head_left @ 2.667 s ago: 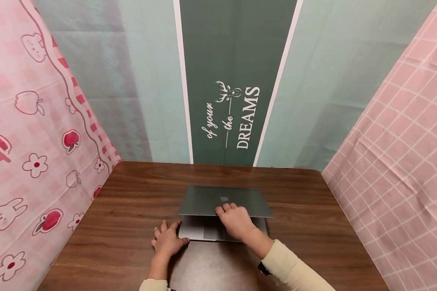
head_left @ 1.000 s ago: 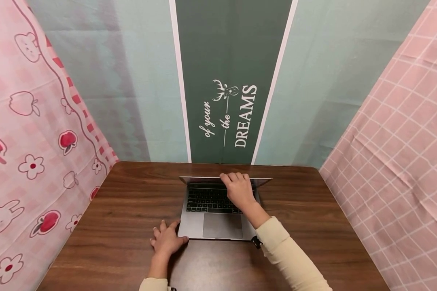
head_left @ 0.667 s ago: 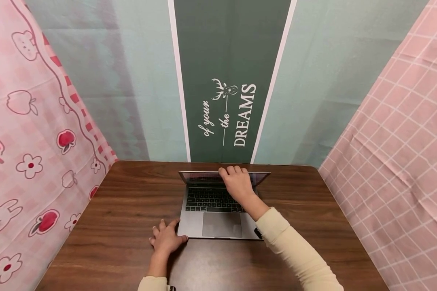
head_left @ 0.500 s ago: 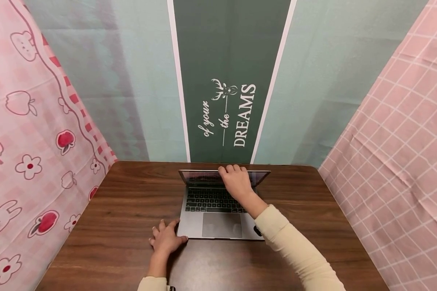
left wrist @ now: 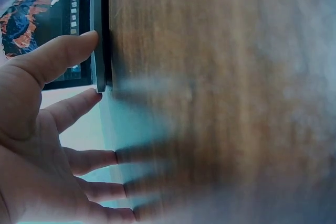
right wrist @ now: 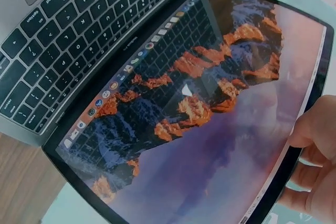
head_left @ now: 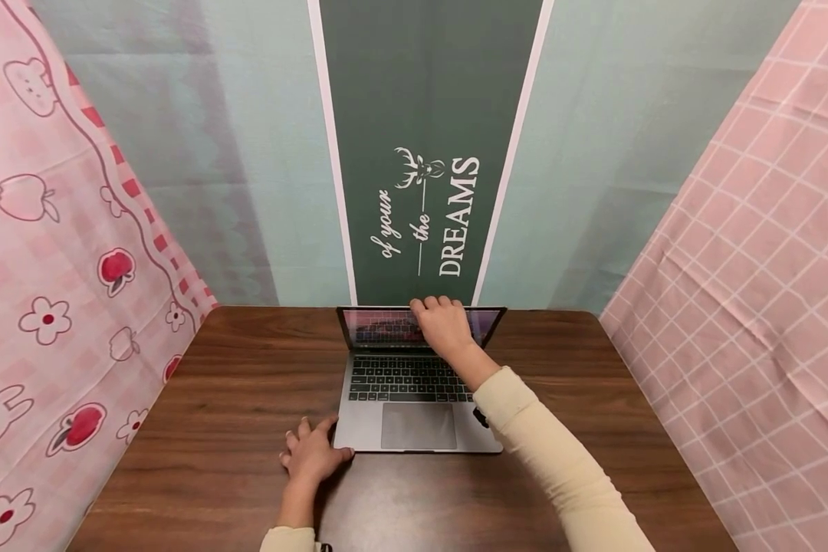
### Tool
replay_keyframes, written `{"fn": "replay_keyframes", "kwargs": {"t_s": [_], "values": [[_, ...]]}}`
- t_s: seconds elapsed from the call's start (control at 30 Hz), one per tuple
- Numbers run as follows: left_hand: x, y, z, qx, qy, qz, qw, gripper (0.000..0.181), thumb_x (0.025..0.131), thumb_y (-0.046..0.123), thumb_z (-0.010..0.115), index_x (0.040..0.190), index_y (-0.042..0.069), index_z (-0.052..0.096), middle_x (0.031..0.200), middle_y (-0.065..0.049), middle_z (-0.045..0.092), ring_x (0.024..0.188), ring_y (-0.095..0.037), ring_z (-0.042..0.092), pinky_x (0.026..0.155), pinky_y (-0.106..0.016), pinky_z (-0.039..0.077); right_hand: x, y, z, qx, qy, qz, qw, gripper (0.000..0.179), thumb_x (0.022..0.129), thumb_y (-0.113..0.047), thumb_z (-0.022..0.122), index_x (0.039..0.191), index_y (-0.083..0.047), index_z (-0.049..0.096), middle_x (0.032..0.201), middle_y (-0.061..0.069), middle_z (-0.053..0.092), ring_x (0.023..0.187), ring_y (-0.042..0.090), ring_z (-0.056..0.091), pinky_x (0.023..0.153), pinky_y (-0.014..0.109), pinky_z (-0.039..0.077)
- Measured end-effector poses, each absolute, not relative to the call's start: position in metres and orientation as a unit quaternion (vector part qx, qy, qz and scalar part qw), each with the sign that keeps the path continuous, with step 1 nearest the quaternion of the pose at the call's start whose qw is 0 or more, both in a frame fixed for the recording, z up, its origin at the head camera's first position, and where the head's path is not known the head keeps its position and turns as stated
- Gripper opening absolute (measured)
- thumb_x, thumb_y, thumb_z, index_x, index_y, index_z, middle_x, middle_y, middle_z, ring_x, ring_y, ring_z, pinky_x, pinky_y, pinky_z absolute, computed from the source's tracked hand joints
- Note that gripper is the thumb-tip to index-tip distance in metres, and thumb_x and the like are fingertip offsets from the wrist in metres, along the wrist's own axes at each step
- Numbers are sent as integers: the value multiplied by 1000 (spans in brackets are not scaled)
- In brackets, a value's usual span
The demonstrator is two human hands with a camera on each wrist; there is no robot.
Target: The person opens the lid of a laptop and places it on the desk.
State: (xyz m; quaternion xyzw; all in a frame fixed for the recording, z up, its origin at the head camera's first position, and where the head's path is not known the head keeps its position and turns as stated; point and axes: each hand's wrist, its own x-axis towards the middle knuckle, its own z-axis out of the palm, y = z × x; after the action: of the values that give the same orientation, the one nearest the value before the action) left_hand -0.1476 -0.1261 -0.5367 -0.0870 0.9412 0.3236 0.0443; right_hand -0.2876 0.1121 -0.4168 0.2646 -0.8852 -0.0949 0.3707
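Note:
An unfolded laptop (head_left: 359,425) sits on the wooden table, its keyboard (head_left: 393,377) facing the person. The screen (right wrist: 210,114) is lit in the right wrist view, with a mountain picture and a row of icons. My right hand (head_left: 445,328) grips the top edge of the lid, the thumb on the screen side and the fingers behind. At the laptop's front left corner rests my left hand (head_left: 310,454), fingers spread on the table. Its thumb (left wrist: 79,48) and index finger touch the laptop's edge in the left wrist view.
The brown wooden table (head_left: 234,399) reaches back to a green curtain (head_left: 428,77) with white lettering. Pink patterned cloth (head_left: 55,230) hangs on the left, and pink checked cloth (head_left: 745,253) on the right.
My right hand has raised the laptop lid from nearly folded down and tilted it back, baring keyboard and screen. The left hand has stayed at the front left corner.

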Motion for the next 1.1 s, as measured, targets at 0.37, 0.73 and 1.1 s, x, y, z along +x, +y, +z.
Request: {"fn": "replay_keyframes", "kwargs": {"t_s": [0.37,0.73,1.1], "values": [[-147,-129,-536,-88,939,330,47,69,64,26,80,126,9,57,136,-38,25,120,-63,12,84,-77,13,-304,110,-414,254,-898,-78,351,26,85,-6,64,110,-14,66,93,5,66,71,25,58,57,38,47],[-147,-128,-539,-91,935,338,47,68,63,24,80,126,9,57,137,-38,23,122,-63,9,85,-77,10,-324,118,-417,277,-882,-52,377,30,84,-6,67,112,-13,60,101,5,67,82,26,61,67,41,48],[-148,-127,-538,-97,935,339,44,67,62,23,81,124,8,58,137,-38,24,121,-62,10,84,-74,13,-343,106,-415,182,-932,17,312,27,86,-6,64,111,-16,66,106,7,66,96,29,59,90,49,40]]}}
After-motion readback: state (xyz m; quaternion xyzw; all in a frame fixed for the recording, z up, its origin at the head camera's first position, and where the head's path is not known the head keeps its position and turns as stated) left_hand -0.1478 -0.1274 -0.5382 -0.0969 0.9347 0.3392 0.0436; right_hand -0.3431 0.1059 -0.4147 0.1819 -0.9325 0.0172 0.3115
